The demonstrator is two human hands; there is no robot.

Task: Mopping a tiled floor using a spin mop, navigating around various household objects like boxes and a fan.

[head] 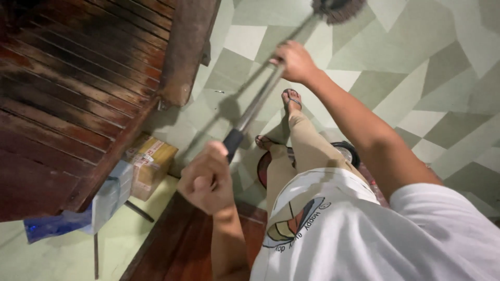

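Left hand (207,179): grip clamped around the black end sleeve of the broom handle (255,106), fingers curled over it, knuckles toward the camera. Right hand (294,61): grip clamped on the bare metal part of the same handle, well up the shaft from the left grip. Both arms are extended, the right one further.

The handle runs as a straight diagonal from the left grip, through the right grip, and on to the broom head (337,9). The head sits beyond the right grip at the top edge of the view, dark and bristly, only partly in frame; whether it touches the floor cannot be told.

Below the shaft, between the two grips, the person's feet in sandals stand on the tiled floor (416,57), which has pale green and grey angular tiles. The handle's shadow falls on the tiles just beside the shaft.

To the outer side of the left grip is a dark slatted wooden bench (73,88). Under its edge, near the left grip, lies a cardboard box (151,164) with a pale package (112,195) beside it and a blue plastic bag (49,226) further out.
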